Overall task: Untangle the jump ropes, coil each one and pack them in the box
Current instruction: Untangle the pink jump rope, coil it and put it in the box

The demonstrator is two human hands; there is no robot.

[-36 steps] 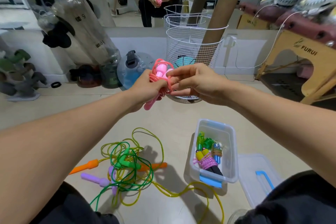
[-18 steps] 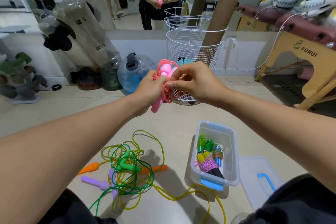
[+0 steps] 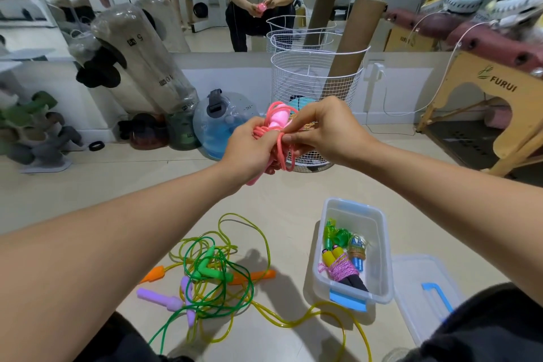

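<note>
Head view, coiling step. The left hand (image 3: 249, 150) grips the bundled pink jump rope (image 3: 274, 129) with its fingers wrapped around the coil and handles, held up above the floor (image 3: 88, 185). The right hand (image 3: 320, 132) pinches a loop of the same cord between thumb and fingertips, apparently winding or tucking the last turn around the bundle. Judged from this, the pink rope is nearly coiled; the next move calls for securing the loose end so that the bundle holds, then lowering it into the clear box (image 3: 379, 244), which already contains several coiled ropes. A tangle of green and yellow ropes (image 3: 217, 270) with orange, purple and green handles lies on the floor to the left of the box, not yet sorted. The box lid (image 3: 420, 282) lies just right of the box. The free end of the pink cord is hidden behind the hands, and how many turns are made cannot be told.
</note>
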